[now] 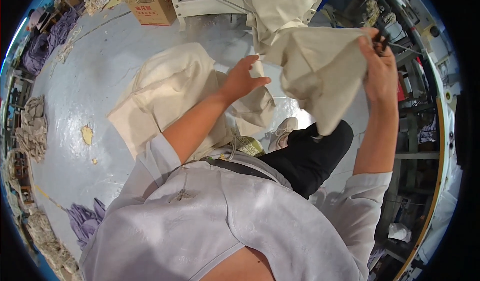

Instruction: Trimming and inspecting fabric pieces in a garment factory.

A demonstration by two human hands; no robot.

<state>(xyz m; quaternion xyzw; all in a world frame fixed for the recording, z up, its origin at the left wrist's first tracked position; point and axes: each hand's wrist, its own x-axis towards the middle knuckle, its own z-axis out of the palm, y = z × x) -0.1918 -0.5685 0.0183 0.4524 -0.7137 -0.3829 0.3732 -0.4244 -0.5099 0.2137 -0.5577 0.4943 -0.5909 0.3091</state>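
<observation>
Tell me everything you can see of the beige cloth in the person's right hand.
The beige cloth is plain and matt, apparently woven, with creases and shaded folds. The right hand grips its upper right corner; a dark object shows at the fingers. From there it spreads leftward and sags to a point at the bottom, overlapping the dark trousers in this view. Its upper left meets paler cloth hanging beyond; whether they are joined is unclear.

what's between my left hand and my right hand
In the head view, a raised beige cloth hangs between the open left hand and the right hand, which grips the cloth's edge.
</observation>
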